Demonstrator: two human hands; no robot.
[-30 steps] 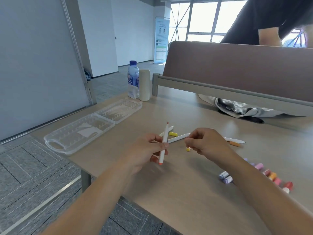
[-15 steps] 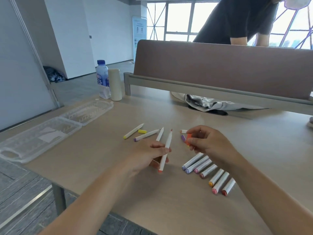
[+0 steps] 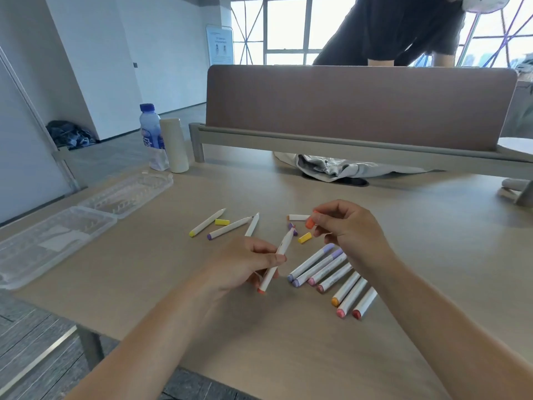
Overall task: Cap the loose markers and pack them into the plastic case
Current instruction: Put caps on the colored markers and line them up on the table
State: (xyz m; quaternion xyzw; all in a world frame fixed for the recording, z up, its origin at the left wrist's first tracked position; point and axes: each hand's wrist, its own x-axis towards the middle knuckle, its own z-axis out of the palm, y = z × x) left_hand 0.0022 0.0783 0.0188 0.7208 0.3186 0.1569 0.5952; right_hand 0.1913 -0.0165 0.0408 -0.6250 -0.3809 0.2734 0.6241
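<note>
My left hand [image 3: 245,262] grips a white marker [image 3: 277,259] with an orange end, its bare tip pointing up and away. My right hand [image 3: 350,230] pinches a small orange cap [image 3: 309,223] just right of that tip, a short gap between them. Loose yellow caps [image 3: 305,237] [image 3: 222,222] and a purple cap [image 3: 292,226] lie on the table. Three uncapped white markers [image 3: 227,228] lie beyond my left hand, and another marker [image 3: 298,217] lies by my right fingers. Several capped markers [image 3: 331,274] lie in a row under my right wrist. The open clear plastic case [image 3: 86,212] sits far left.
A water bottle [image 3: 151,137] and a cream cylinder [image 3: 174,145] stand at the back left of the table [image 3: 288,342]. A brown divider panel [image 3: 360,108] crosses the back, with a person behind it and grey cloth [image 3: 331,166] under it. The table edge runs close on my left.
The view has swung right and down, bringing the row of capped markers into sight. My right hand picked up the orange cap and brought it near the marker tip.
</note>
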